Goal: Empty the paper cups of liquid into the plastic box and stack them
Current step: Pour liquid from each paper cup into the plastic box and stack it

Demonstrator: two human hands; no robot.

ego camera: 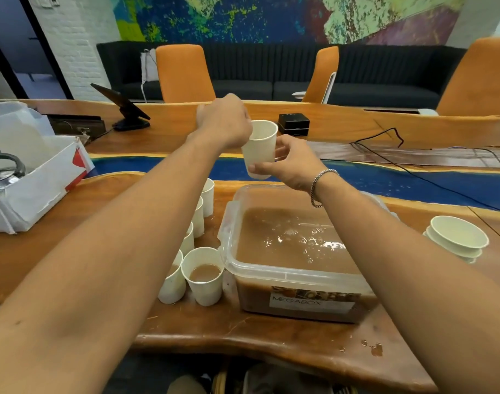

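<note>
Approx. 6 loose cups, 1 box

A wooden tabletop with a blue strip carries a tablet on a stand, a black box, black cables and a white bag, with orange chairs and a dark sofa behind.

Both arms stretch forward; your left hand grips the cup at its rim, your right hand pinches its base.
</note>
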